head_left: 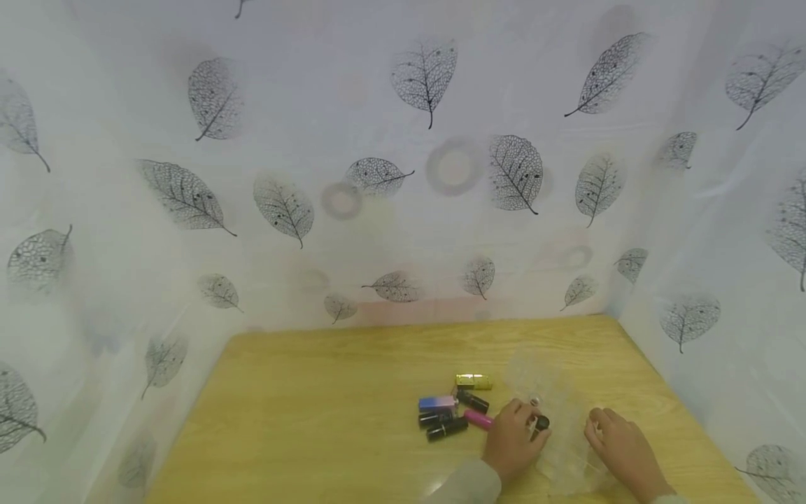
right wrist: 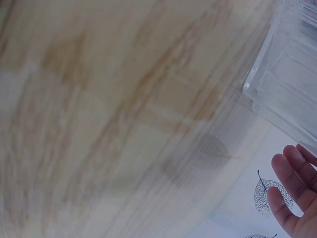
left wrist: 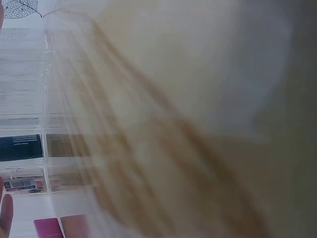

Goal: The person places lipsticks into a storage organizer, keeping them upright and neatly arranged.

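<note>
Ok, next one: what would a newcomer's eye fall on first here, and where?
Probably the white sheeting with its dark leaf prints, which fills most of the head view behind and beside the yellow wooden table. Next, the bright pink tube beside the left hand and the shiny gold tube farther back. The clear plastic organizer between the hands is easier to miss.

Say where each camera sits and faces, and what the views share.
Head: worn on the head, facing forward and down at table and leaf-print sheet; left hand and right hand show.
Left wrist: on that wrist, facing clear organizer and table; left fingers at left edge.
Right wrist: on that wrist, facing table and organizer; right fingers lower right.
All share organizer and table.
</note>
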The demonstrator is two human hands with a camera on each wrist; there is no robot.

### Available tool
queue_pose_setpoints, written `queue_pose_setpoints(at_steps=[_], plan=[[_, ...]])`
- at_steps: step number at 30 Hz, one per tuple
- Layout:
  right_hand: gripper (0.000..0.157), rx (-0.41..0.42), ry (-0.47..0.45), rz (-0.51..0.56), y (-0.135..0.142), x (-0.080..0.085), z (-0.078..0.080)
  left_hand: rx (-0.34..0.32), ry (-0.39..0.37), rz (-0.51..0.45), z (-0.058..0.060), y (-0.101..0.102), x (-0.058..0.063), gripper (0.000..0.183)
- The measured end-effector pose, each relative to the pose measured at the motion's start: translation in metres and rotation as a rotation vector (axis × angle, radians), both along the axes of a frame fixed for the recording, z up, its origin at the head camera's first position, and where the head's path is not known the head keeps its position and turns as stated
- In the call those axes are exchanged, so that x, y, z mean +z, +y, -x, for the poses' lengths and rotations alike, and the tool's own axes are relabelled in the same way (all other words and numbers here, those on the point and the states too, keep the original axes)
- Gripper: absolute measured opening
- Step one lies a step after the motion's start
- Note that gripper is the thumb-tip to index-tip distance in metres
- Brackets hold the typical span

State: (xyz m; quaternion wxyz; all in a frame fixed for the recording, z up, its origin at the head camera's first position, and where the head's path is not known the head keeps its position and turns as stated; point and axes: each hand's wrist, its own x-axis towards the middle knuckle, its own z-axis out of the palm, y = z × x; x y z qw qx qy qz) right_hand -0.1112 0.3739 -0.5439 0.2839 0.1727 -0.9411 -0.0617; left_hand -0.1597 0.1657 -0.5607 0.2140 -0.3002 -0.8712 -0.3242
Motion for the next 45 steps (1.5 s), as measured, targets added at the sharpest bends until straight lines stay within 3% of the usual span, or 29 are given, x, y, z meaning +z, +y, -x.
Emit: queue_pose_setpoints(at_steps=[1, 3, 7, 10, 13, 14, 16, 18, 26, 33, 40, 45], plan=[[0.059, 0.007, 0.004, -0.009, 0.000, 0.000, 0.000, 0.000, 0.001, 0.003, 0.000, 0.000, 0.001, 0.026], [0.046, 0.012, 0.000, -0.015, 0.001, 0.001, 0.000, -0.001, 0.001, 0.006, 0.000, 0.000, 0.002, 0.026], [0.006, -0.018, -0.043, 0.064, -0.001, 0.004, -0.001, -0.003, 0.003, 0.019, 0.000, 0.000, 0.002, 0.026], [0.009, -0.016, -0.022, 0.070, -0.002, 0.004, 0.000, -0.011, -0.001, 0.021, 0.000, -0.001, 0.002, 0.026], [0.035, 0.001, 0.001, 0.029, -0.001, 0.002, 0.000, -0.016, -0.015, 0.025, 0.000, -0.001, 0.002, 0.026], [0.036, -0.003, -0.003, 0.038, -0.001, 0.002, 0.000, -0.018, -0.018, 0.024, 0.000, -0.002, 0.002, 0.027], [0.032, -0.028, -0.035, 0.070, -0.002, 0.000, 0.000, -0.017, -0.017, 0.024, 0.000, -0.003, 0.002, 0.028], [0.012, -0.066, -0.080, 0.137, -0.003, 0.000, -0.001, -0.016, -0.005, 0.015, -0.001, -0.003, 0.002, 0.030], [0.014, -0.123, -0.135, 0.234, -0.007, 0.001, -0.002, 0.028, 0.104, 0.013, 0.001, -0.008, 0.010, 0.032], [0.011, -0.155, -0.195, 0.224, -0.007, 0.004, -0.004, -0.004, 0.054, -0.005, 0.002, -0.018, 0.025, 0.029], [0.012, -0.123, -0.155, 0.171, -0.008, 0.007, -0.005, -0.032, -0.004, 0.031, 0.005, -0.033, 0.036, 0.025], [0.011, -0.132, -0.171, 0.197, -0.008, 0.006, -0.005, -0.057, -0.049, 0.080, 0.008, -0.046, 0.038, 0.026]])
